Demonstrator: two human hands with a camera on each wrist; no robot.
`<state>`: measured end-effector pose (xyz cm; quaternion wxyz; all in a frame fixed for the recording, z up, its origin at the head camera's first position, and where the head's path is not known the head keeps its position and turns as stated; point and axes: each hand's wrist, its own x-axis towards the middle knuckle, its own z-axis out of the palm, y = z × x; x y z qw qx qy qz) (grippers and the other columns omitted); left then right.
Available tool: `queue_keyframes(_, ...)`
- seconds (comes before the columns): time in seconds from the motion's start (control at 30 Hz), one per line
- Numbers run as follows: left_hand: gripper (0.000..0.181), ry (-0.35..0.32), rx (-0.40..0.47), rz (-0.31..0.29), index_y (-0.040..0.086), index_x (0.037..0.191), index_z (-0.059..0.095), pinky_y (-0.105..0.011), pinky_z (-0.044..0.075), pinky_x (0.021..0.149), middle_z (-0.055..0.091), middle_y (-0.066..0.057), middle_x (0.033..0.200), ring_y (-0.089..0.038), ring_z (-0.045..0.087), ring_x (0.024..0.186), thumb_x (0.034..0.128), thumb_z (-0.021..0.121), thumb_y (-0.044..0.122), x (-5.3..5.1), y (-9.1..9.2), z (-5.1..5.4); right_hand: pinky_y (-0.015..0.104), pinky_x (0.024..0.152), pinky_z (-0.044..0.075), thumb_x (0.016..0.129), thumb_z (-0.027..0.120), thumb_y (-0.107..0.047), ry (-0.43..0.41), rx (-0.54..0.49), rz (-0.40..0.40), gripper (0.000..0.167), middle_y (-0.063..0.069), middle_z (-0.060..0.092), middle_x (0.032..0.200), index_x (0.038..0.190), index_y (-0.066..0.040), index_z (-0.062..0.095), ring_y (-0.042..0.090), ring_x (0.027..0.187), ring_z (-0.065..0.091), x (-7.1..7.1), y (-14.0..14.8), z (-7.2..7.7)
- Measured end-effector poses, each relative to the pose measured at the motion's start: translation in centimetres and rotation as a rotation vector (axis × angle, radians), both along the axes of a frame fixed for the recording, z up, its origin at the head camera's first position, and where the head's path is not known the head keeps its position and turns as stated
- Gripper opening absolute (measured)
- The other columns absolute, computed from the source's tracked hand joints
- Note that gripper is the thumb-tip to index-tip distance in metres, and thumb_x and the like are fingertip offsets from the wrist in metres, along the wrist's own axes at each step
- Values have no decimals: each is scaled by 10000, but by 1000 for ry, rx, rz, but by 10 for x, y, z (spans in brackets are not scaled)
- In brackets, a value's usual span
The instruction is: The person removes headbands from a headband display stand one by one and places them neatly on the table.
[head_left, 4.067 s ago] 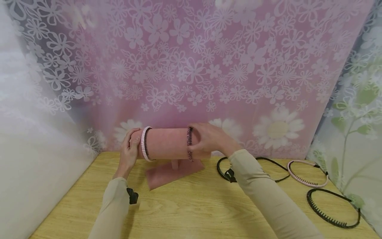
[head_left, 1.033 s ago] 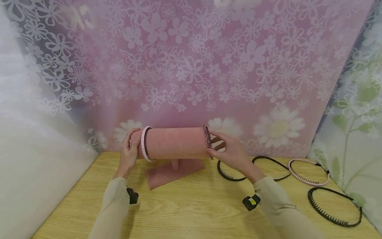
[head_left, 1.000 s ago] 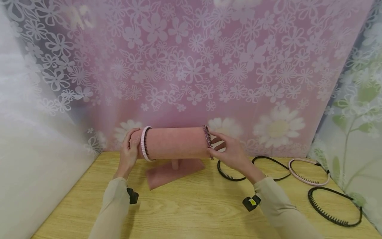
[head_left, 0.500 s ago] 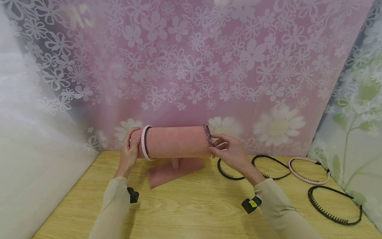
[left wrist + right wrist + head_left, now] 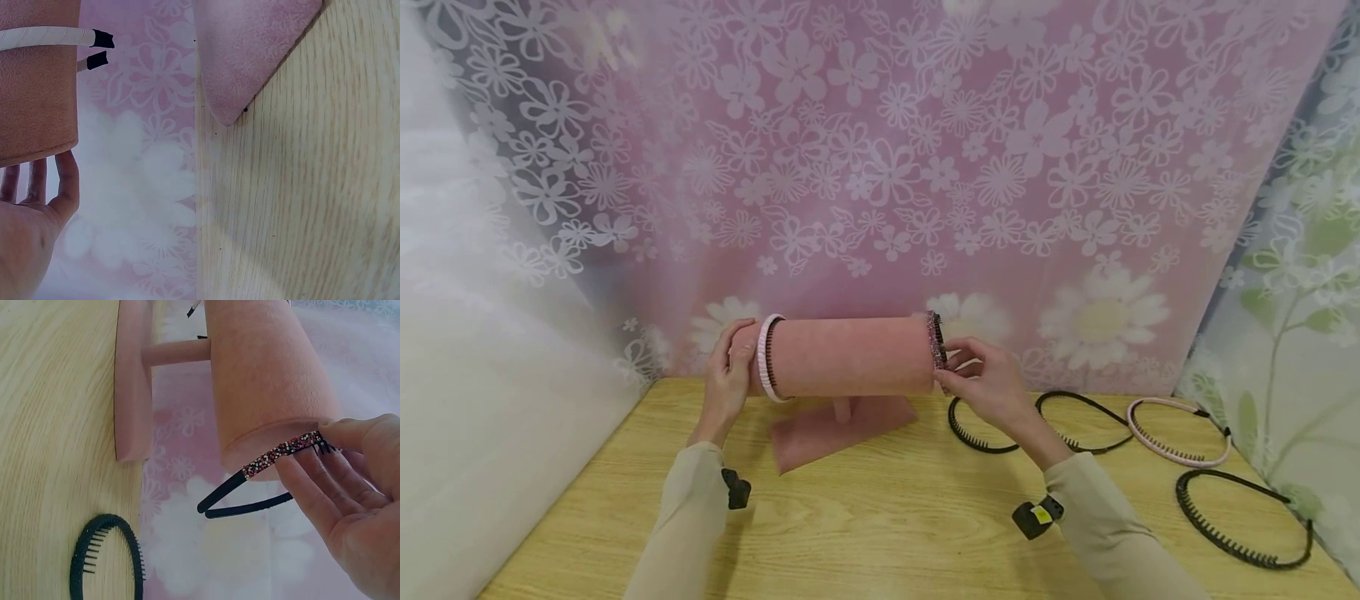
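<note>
A pink velvet headband stand (image 5: 850,358) has a horizontal roll on a short post and flat base. My left hand (image 5: 727,379) grips the roll's left end, thumb in front; the left wrist view shows its fingertips (image 5: 65,172) at the roll's rim. Close by, a white headband (image 5: 767,358) with dark teeth sits around the roll. My right hand (image 5: 988,379) pinches a glittery toothed headband (image 5: 936,340) at the roll's right end. From the right wrist, this headband (image 5: 275,454) appears just off the end face, its black tips hanging below.
On the wooden table (image 5: 865,533), right side, lie a black headband (image 5: 981,446), another black headband (image 5: 1086,450), a pink headband (image 5: 1172,454) and a black toothed headband (image 5: 1232,546). A flowered pink backdrop (image 5: 880,283) stands close behind the roll.
The glittery headband has slid rightward along the roll to its right end, carried by my right hand. My left hand, the white headband and the stand have stayed in place.
</note>
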<state>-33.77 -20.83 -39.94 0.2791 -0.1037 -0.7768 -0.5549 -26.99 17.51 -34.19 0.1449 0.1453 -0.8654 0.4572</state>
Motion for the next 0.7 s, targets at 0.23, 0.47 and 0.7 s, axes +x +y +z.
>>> queue_keyframes(0.23,428,-10,16,-16,249,1474,525,-511,423,1032,540,-31,1482,-259,561,1184,1076,476,397,1,0,0,288,696,575,909,776,-167,9,28,-7,377,112,732,978,1259,-64,681,248,859,738,6,9,-3)
queue_keyframes(0.47,448,-15,11,-16,228,1482,515,-528,426,1034,530,-37,1491,-289,562,1204,1075,474,412,1,0,-1,312,721,564,908,786,-201,0,98,-33,365,48,710,931,1247,-100,700,189,855,718,13,19,-6)
queue_keyframes(0.7,450,-21,13,-18,248,1479,515,-545,417,1045,525,-32,1492,-305,559,1212,1070,479,429,1,1,1,274,690,548,896,797,-180,39,133,-56,367,56,722,940,1244,-101,708,170,827,699,20,29,-7)
